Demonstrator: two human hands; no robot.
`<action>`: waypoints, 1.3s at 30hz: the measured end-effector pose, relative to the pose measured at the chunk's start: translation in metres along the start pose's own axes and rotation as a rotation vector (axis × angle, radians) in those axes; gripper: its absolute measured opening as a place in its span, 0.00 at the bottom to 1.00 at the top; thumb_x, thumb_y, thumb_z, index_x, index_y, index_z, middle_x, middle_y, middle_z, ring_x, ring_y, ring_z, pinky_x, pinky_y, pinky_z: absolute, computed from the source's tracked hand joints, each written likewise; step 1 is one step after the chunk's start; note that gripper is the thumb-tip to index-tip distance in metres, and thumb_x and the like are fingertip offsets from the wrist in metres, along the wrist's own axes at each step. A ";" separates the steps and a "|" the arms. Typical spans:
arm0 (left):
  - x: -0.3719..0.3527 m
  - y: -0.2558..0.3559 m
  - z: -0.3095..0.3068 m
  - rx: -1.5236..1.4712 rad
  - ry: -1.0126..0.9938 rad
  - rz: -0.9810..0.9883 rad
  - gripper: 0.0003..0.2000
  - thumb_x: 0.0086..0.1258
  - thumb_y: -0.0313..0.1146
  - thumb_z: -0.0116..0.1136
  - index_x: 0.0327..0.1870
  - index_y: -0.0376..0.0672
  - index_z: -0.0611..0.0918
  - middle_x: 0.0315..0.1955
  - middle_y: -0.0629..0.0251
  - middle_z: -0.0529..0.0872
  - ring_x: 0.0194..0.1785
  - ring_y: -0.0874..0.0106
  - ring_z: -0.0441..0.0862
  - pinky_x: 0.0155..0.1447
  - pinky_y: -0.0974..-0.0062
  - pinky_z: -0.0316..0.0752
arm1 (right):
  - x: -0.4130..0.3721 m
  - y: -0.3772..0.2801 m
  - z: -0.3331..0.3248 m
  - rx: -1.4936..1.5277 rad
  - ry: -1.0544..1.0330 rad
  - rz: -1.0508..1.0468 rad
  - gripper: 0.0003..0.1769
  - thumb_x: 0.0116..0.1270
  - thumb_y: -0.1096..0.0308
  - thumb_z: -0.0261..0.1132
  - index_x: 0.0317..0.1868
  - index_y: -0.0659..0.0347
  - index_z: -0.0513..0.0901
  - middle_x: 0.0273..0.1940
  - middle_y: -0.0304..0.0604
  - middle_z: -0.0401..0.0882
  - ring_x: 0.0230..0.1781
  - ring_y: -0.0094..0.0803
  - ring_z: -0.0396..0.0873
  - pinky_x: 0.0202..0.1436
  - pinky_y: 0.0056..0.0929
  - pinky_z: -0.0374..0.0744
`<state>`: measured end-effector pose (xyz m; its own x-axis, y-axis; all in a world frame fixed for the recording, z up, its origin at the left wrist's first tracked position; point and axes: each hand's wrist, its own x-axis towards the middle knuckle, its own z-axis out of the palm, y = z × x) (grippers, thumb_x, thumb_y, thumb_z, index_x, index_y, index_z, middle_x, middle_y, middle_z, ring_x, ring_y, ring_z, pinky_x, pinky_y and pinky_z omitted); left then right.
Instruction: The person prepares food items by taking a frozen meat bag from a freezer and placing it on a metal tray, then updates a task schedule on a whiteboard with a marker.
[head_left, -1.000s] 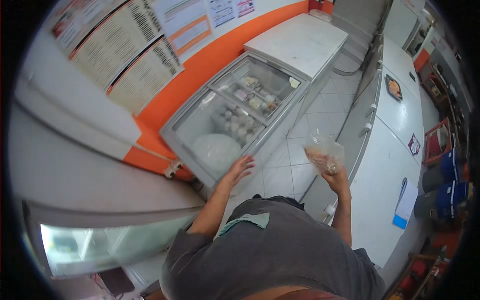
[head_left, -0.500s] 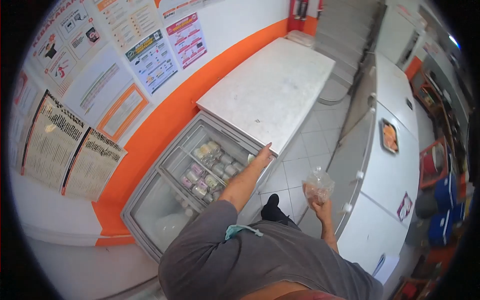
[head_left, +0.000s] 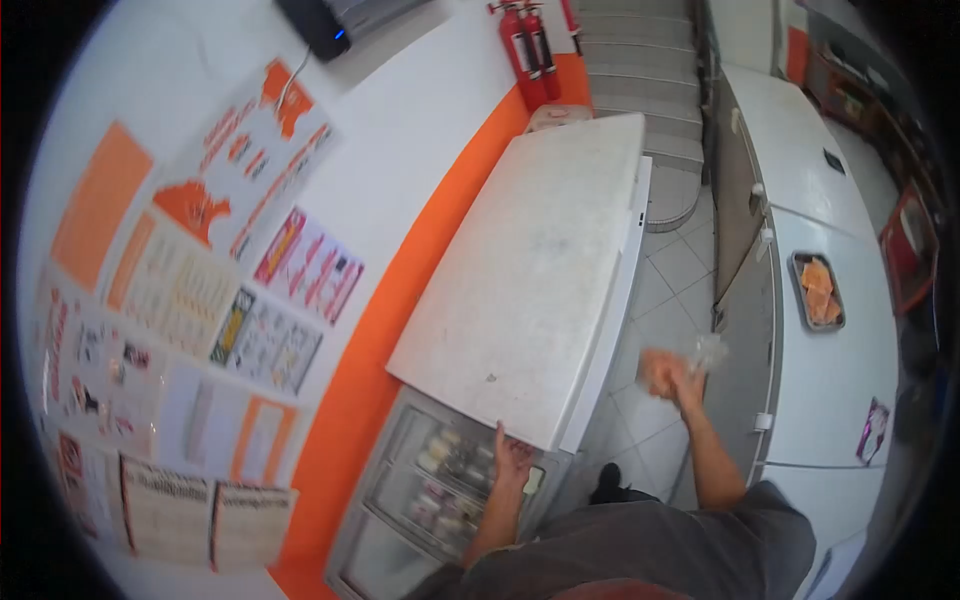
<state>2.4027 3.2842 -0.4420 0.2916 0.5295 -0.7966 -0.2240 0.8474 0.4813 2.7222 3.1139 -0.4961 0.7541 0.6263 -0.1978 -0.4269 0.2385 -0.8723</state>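
My left hand is at the near edge of the white chest freezer lid. One digit shows on top, and the others curl at the edge. Beyond my right foot's side, my right hand is closed on a clear plastic bag. Both are smeared by motion, and I cannot make out the bag's contents. Under my left forearm lies a glass-topped freezer with several small tubs inside.
A tray of orange pieces rests on the white freezers at right, near a purple packet. Fire extinguishers hang by the stairs. Posters cover the left wall. Pale floor tiles run between the freezers.
My view has shifted forward along the white lid. My left hand has curled at the lid's edge, where it lay stretched out before. The right hand has moved forward with the bag.
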 end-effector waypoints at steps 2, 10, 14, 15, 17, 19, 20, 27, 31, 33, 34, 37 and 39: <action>-0.017 0.033 0.002 -0.066 -0.069 0.192 0.26 0.64 0.58 0.48 0.45 0.41 0.76 0.36 0.66 0.81 0.37 0.76 0.79 0.33 0.82 0.73 | 0.056 -0.026 0.034 0.088 -0.018 -0.024 0.22 0.60 0.62 0.65 0.49 0.69 0.74 0.44 0.49 0.78 0.42 0.35 0.80 0.46 0.31 0.80; -0.076 0.140 0.029 -0.088 -0.172 0.637 0.24 0.67 0.48 0.50 0.54 0.37 0.72 0.48 0.62 0.80 0.49 0.70 0.79 0.51 0.77 0.76 | 0.326 -0.085 0.151 0.023 0.382 0.115 0.39 0.54 0.48 0.66 0.58 0.70 0.67 0.49 0.57 0.75 0.51 0.47 0.75 0.50 0.39 0.75; -0.075 0.143 0.018 -0.164 -0.148 0.565 0.22 0.67 0.47 0.51 0.51 0.37 0.74 0.44 0.63 0.81 0.42 0.73 0.79 0.41 0.80 0.75 | 0.318 -0.057 0.174 -0.383 0.595 -0.215 0.33 0.58 0.49 0.63 0.55 0.67 0.70 0.50 0.60 0.75 0.53 0.49 0.73 0.56 0.37 0.71; -0.072 0.137 0.017 -0.202 -0.157 0.494 0.21 0.66 0.48 0.52 0.49 0.39 0.75 0.39 0.66 0.82 0.35 0.77 0.79 0.32 0.84 0.73 | 0.296 -0.035 0.168 -0.376 0.468 -0.327 0.29 0.59 0.51 0.63 0.52 0.65 0.73 0.50 0.57 0.76 0.53 0.46 0.74 0.55 0.37 0.70; -0.070 0.123 0.016 -0.155 -0.159 0.441 0.20 0.66 0.50 0.51 0.46 0.40 0.75 0.36 0.67 0.81 0.33 0.80 0.77 0.27 0.87 0.69 | 0.225 0.010 0.148 -0.539 0.326 -0.377 0.21 0.60 0.54 0.63 0.45 0.62 0.77 0.44 0.50 0.79 0.48 0.43 0.77 0.53 0.35 0.72; -0.051 0.105 -0.007 -0.137 -0.292 0.298 0.21 0.65 0.52 0.51 0.43 0.40 0.76 0.34 0.69 0.81 0.34 0.79 0.77 0.31 0.84 0.71 | 0.143 0.076 0.110 -0.685 0.289 -0.537 0.12 0.62 0.63 0.62 0.37 0.65 0.78 0.30 0.44 0.79 0.32 0.29 0.78 0.37 0.27 0.75; -0.033 0.094 -0.025 -0.103 -0.399 0.256 0.24 0.65 0.54 0.50 0.47 0.40 0.74 0.41 0.64 0.79 0.44 0.74 0.76 0.44 0.77 0.72 | 0.103 0.107 0.082 -0.592 0.175 -0.398 0.11 0.62 0.65 0.61 0.36 0.66 0.79 0.29 0.42 0.79 0.32 0.26 0.77 0.35 0.25 0.75; 0.002 -0.001 -0.053 0.238 -0.365 0.029 0.30 0.65 0.54 0.50 0.62 0.46 0.62 0.66 0.59 0.59 0.65 0.63 0.59 0.66 0.58 0.56 | -0.140 0.111 -0.061 -0.796 0.068 0.098 0.13 0.62 0.63 0.58 0.32 0.65 0.80 0.25 0.41 0.79 0.25 0.24 0.77 0.35 0.27 0.77; -0.005 -0.032 -0.060 0.355 -0.389 -0.015 0.25 0.65 0.52 0.51 0.60 0.53 0.65 0.64 0.61 0.61 0.63 0.64 0.61 0.64 0.60 0.57 | -0.181 0.034 -0.117 -0.611 0.448 -0.201 0.07 0.60 0.70 0.56 0.32 0.63 0.79 0.25 0.38 0.78 0.23 0.24 0.77 0.28 0.23 0.75; -0.015 -0.042 -0.057 0.387 -0.369 -0.054 0.23 0.65 0.52 0.51 0.57 0.54 0.67 0.62 0.62 0.64 0.61 0.66 0.64 0.62 0.61 0.60 | -0.200 -0.003 -0.150 -0.691 0.723 -0.290 0.06 0.59 0.71 0.57 0.32 0.62 0.80 0.25 0.38 0.79 0.24 0.24 0.78 0.28 0.23 0.75; -0.022 -0.045 -0.056 0.412 -0.342 -0.074 0.22 0.65 0.52 0.52 0.56 0.54 0.68 0.61 0.63 0.66 0.59 0.67 0.66 0.60 0.62 0.61 | -0.213 -0.021 -0.165 -0.698 0.853 -0.298 0.06 0.59 0.70 0.57 0.32 0.62 0.80 0.25 0.38 0.79 0.24 0.24 0.78 0.28 0.23 0.75; -0.034 -0.050 -0.049 0.448 -0.409 -0.063 0.21 0.64 0.53 0.52 0.53 0.54 0.69 0.58 0.64 0.69 0.56 0.68 0.68 0.58 0.63 0.63 | -0.252 -0.062 -0.224 -0.620 1.137 -0.325 0.07 0.58 0.67 0.61 0.33 0.62 0.81 0.26 0.39 0.80 0.24 0.24 0.78 0.29 0.22 0.75; -0.044 -0.054 -0.039 0.484 -0.442 -0.066 0.22 0.64 0.53 0.52 0.54 0.53 0.69 0.57 0.65 0.69 0.56 0.68 0.68 0.56 0.65 0.63 | -0.272 -0.062 -0.300 -0.653 1.378 -0.398 0.07 0.58 0.66 0.62 0.32 0.61 0.81 0.27 0.40 0.80 0.23 0.25 0.78 0.28 0.23 0.75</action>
<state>2.3656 3.2135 -0.4478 0.6677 0.3547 -0.6545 0.2207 0.7453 0.6291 2.6937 2.7059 -0.5222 0.7735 -0.6130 0.1607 -0.0923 -0.3598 -0.9285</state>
